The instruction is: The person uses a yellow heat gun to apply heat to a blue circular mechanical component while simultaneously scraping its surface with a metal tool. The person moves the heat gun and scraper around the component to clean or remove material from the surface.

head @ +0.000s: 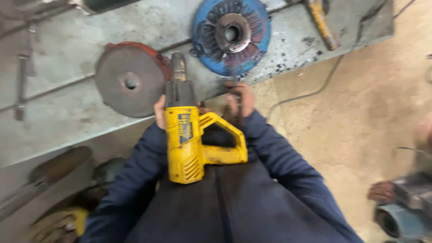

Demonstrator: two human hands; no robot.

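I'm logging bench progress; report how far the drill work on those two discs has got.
Done: nothing shows as finished; the grey disc and blue disc lie flat on the bench, untouched. In hand: the yellow drill rests against the person's body, nose toward the discs, left hand beside its barrel, right hand near a dark tool at the bench edge. Left: any work on the discs.

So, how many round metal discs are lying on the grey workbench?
2. A rusty grey disc with a red rim lies left of the yellow power tool; a blue disc with a centre hub lies above-right. Others may be out of frame.
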